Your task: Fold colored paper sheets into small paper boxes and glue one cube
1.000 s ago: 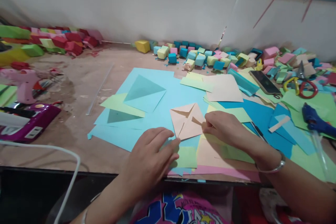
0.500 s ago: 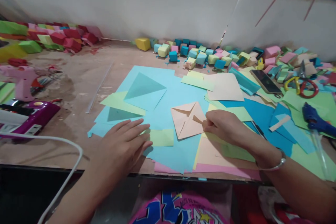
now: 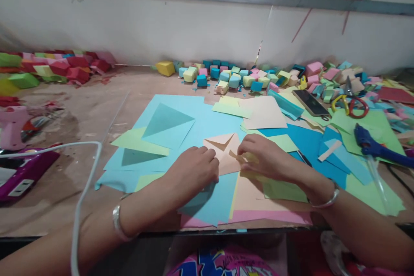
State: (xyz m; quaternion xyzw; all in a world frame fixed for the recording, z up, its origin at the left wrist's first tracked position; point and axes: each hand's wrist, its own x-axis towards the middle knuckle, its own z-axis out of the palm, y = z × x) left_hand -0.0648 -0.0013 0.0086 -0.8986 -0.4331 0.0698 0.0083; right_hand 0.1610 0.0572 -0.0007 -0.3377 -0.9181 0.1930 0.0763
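A peach paper square (image 3: 224, 148) with its corners folded in toward the middle lies on large light blue sheets (image 3: 181, 114). My left hand (image 3: 194, 168) is closed, its curled fingers at the left side of the square; the fingertips are partly hidden. On the other side, my right hand (image 3: 267, 157) has its thumb and forefinger bent around the right corner of the folded paper. Left of the square lie a folded light blue sheet (image 3: 168, 127) and a pale green piece (image 3: 139, 140).
Small paper cubes (image 3: 226, 77) line the wall. At right are a phone (image 3: 310, 103), scissors (image 3: 351, 103), a blue glue gun (image 3: 371, 142) and a pen (image 3: 304, 158). At left, a white cable (image 3: 86, 189) crosses near my left arm, beside a pink glue gun (image 3: 13, 125) and a purple device (image 3: 29, 177).
My left hand has moved right from the blue sheets to the peach square, its spread fingers now curled. My right hand stays at the right corner. The view has tilted up and shifted right.
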